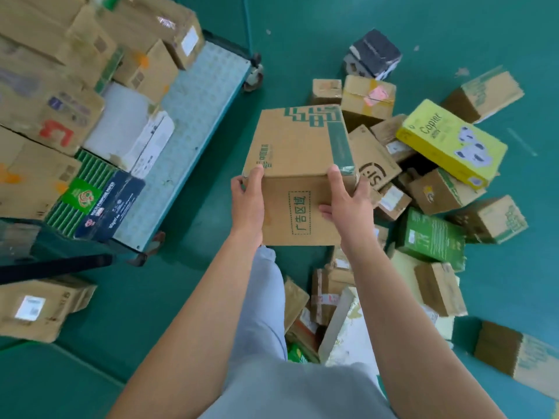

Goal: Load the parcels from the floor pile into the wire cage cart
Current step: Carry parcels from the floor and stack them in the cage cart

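Hands, left hand point(246, 204) and right hand point(348, 204), grip a brown box point(298, 164) by its near corners, held up between the floor pile point(423, 176) at right and the cart point(196, 116) at left; best carried level, then set on the cart's bare deck.

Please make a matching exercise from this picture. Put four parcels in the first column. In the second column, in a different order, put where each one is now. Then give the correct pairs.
Column 1
1. brown box with green print
2. yellow copier-paper box
3. black box
4. dark blue paper pack

Column 2
A. on the cart at its near corner
B. on the floor at the far edge of the pile
C. held in the air by the left hand and the right hand
D. lying tilted on top of brown boxes in the pile

Pairs: 1-C, 2-D, 3-B, 4-A
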A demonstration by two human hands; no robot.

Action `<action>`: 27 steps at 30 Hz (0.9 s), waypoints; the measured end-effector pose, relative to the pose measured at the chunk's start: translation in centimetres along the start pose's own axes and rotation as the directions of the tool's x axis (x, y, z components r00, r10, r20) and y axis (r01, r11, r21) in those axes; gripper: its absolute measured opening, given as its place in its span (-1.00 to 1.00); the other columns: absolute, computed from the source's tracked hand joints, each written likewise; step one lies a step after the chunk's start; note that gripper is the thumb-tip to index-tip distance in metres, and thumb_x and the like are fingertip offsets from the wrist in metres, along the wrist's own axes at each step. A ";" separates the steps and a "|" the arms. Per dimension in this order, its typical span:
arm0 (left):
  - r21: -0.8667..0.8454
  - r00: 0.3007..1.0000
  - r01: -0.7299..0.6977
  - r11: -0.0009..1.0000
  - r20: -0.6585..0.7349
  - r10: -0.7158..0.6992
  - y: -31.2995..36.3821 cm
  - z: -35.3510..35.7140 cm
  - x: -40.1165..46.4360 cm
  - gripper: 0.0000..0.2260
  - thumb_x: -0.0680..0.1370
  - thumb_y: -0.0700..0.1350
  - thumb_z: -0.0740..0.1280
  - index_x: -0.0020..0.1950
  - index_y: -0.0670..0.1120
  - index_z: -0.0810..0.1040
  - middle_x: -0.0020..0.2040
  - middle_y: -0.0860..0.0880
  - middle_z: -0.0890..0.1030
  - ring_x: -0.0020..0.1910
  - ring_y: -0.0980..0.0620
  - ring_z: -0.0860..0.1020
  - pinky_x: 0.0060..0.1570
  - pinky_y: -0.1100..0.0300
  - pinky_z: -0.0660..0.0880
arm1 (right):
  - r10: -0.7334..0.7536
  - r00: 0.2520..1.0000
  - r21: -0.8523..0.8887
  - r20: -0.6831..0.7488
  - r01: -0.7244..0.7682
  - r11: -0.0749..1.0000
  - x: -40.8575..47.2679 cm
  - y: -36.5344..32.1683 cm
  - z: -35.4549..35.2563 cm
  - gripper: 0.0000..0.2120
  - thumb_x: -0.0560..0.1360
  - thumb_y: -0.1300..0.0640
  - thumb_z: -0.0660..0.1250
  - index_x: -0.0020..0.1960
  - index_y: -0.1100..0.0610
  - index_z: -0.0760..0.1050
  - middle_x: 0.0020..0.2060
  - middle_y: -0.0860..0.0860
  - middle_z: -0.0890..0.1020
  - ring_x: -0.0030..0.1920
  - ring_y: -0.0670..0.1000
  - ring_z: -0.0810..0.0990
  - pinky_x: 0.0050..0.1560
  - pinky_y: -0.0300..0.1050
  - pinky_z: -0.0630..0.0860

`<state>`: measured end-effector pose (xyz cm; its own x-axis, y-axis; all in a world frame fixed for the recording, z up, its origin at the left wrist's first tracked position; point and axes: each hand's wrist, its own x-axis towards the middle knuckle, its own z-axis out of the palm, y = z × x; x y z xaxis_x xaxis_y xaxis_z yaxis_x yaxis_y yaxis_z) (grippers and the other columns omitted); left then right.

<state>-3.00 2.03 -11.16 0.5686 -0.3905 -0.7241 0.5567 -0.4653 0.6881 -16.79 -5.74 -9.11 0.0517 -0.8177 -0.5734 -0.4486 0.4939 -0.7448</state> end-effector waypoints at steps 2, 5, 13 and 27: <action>0.011 0.998 0.040 0.999 -0.040 -0.040 4.8 -1.4 5.1 -0.59 0.59 0.29 0.24 0.22 0.00 0.39 0.14 -0.13 0.61 0.04 -0.07 0.60 0.07 -0.08 0.56 | 0.006 0.999 -0.056 0.032 -0.004 0.998 3.3 -4.5 5.2 -0.38 0.54 -0.40 0.25 0.47 -0.12 0.25 0.13 -0.09 0.52 -0.11 -0.01 0.73 -0.06 -0.05 0.71; 0.012 0.996 0.014 1.000 -0.084 -0.013 10.2 -2.7 9.3 -0.71 0.61 0.24 0.26 0.18 0.07 0.42 0.08 -0.05 0.60 0.02 -0.02 0.59 0.03 -0.02 0.56 | 0.032 0.998 -0.040 0.055 -0.030 0.999 6.4 -8.7 9.2 -0.43 0.51 -0.43 0.25 0.39 -0.18 0.27 0.20 -0.06 0.51 -0.11 -0.03 0.73 -0.06 -0.04 0.71; -0.050 0.981 -0.059 0.997 -0.190 0.049 23.1 -6.5 12.7 -0.59 0.61 0.23 0.26 0.31 -0.01 0.36 0.11 -0.03 0.57 0.09 -0.01 0.57 -0.08 0.05 0.53 | -0.071 0.975 -0.064 0.210 0.086 0.994 9.7 -21.5 16.7 -0.43 0.46 -0.48 0.23 0.34 -0.22 0.27 0.23 -0.07 0.51 -0.24 -0.10 0.73 0.03 0.00 0.69; -0.087 0.918 -0.077 0.993 -0.394 0.037 36.5 -9.8 17.2 -0.46 0.55 0.34 0.23 0.38 0.02 0.30 0.24 -0.05 0.51 0.21 -0.10 0.50 0.24 -0.13 0.47 | -0.124 0.846 -0.173 0.518 0.245 0.954 15.1 -37.4 24.0 -0.42 0.54 -0.41 0.25 0.37 -0.06 0.31 0.09 -0.17 0.50 -0.24 0.00 0.76 -0.08 -0.01 0.68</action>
<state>32.99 -13.88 1.98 0.7812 -0.0628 -0.6211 0.5619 -0.3628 0.7434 22.19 -29.46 1.84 0.5618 -0.5996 -0.5700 -0.5693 0.2197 -0.7922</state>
